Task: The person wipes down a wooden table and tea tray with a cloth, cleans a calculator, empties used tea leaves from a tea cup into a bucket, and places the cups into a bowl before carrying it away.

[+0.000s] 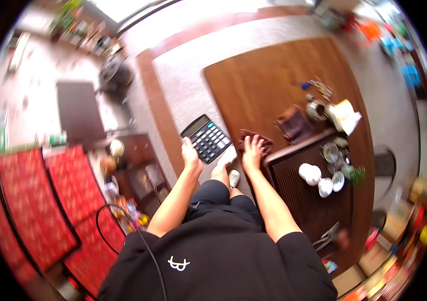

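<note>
My left hand [192, 154] grips a black calculator [206, 139] by its lower left edge, with the screen and keys facing up, beside the wooden table. My right hand [252, 153] rests on a dark brown cloth [268, 145] at the table's near left edge, its fingers spread over it. Just right of that hand, a second dark folded cloth or pouch [293, 124] lies on the table [253, 75]. Below it is a slatted tea tray [293, 185] with white cups [310, 173] on its right part.
Keys [320, 88], a small pot [316, 110] and crumpled paper [344, 116] lie at the table's right side. Red patterned cushions [32, 195] and a dark cabinet [143, 173] stand at the left. Boxes [396, 215] are at the lower right.
</note>
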`<state>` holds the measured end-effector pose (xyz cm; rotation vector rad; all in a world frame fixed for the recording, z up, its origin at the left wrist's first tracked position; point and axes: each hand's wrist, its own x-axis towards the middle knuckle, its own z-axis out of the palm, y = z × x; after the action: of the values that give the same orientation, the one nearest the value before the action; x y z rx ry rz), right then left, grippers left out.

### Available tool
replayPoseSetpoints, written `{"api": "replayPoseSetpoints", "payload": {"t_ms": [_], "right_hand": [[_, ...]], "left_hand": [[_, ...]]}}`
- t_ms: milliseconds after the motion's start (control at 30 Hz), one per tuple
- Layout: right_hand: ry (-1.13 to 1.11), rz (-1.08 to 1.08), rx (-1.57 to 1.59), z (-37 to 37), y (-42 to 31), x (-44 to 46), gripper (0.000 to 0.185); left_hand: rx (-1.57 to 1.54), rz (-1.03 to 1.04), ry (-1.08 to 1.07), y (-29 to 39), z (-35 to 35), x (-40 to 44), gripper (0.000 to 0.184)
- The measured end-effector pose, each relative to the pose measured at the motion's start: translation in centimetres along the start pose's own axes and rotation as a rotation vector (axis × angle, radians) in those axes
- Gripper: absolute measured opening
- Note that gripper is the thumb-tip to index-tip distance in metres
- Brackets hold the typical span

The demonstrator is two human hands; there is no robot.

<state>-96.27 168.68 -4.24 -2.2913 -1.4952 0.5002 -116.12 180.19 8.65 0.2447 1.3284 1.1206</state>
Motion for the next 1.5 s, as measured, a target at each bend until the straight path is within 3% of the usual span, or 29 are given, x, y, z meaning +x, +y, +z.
{"api": "replayPoseSetpoints", "payload": {"t_ms": [33,167,367,433,500,633,700,767,967,1033,1200,1300,1367,1500], "right_hand": [[0.023,-0.102,-0.006,0.7,1.2,0.2,0.065],[-0.032,-0.251,-0.042,1.2,1.3,1.4,0.067],[-0.165,-0.299,0.315,2.1,-4.0,3.9,0.043],[-0.448,0.007,0.795,4.4,-6.3,4.3,0.03],[-0.634,-0.016,1.178,7.4,-9.7,2.9,0.03],[-0.811,-0.047,1.128,10.0,-15.8,-2.3,0.033],[-0.843,-0.105,0.933,9.2,-17.9,-4.0,0.038],[-0.897,0.01,0.949,10.0,-17.2,-4.9,0.041],[-0.802,0.228,0.962,14.0,-11.4,-4.3,0.041],[-0.808,0.365,1.048,15.3,-11.0,-4.3,0.038],[-0.773,0.339,1.075,18.2,-11.2,-5.8,0.035],[-0.814,0.31,1.116,18.3,-13.3,-6.9,0.036],[-0.858,0.331,1.129,18.4,-13.9,-7.4,0.036],[-0.875,0.291,1.119,18.4,-14.0,-7.4,0.036]], "left_hand": [[-0.097,0.002,-0.043,-0.9,-2.9,1.1,0.038],[-0.335,0.106,0.153,-1.0,-11.6,-0.8,0.034],[-0.708,0.019,0.497,-2.9,-24.2,-1.4,0.057],[-0.787,0.032,0.615,-2.3,-26.5,-2.4,0.063],[-0.799,-0.049,0.829,-0.6,-28.7,-3.1,0.064],[-0.873,0.162,0.818,-2.9,-42.3,1.5,0.055],[-0.887,0.168,0.871,-1.8,-48.5,2.9,0.051],[-0.829,0.122,0.998,0.1,-53.6,4.0,0.048],[-0.764,0.155,1.022,-0.1,-69.8,12.1,0.044],[-0.735,0.096,1.119,2.4,-69.1,13.3,0.041],[-0.553,0.118,1.144,2.7,-72.6,18.1,0.047],[-0.359,-0.016,1.331,4.7,-72.9,19.0,0.051],[-0.518,0.105,1.237,1.6,-78.0,21.6,0.055],[-0.008,0.106,1.43,7.4,-68.4,17.8,0.079]]}}
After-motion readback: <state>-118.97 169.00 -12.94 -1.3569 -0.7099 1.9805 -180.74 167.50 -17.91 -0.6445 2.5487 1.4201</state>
